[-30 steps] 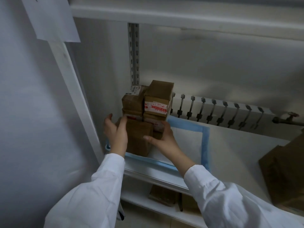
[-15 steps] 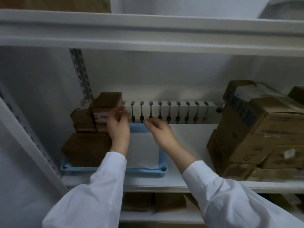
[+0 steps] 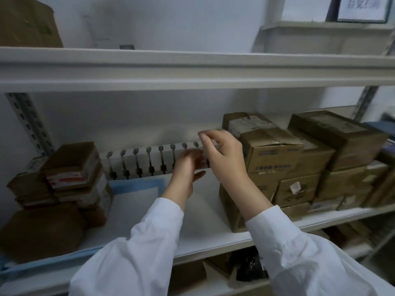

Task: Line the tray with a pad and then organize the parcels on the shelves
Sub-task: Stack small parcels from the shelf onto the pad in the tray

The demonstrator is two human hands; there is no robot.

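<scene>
Fingers [image 3: 215,135] of both hands spread loosely, holding nothing.

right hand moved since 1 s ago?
Yes. The right hand left the tray stack and went right along the radiator to the parcel pile.

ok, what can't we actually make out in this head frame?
- Tray: its left end is cut by the frame edge; parcels hide its back corner.
- Radiator: both hands cover its right end.
- Left hand: fingertips blurred, grip unclear.
- Right hand: whether it touches the box can't be told.
- Box labels: too small and blurred to read.
- Lower shelf: dark, sleeves hide it.
</scene>
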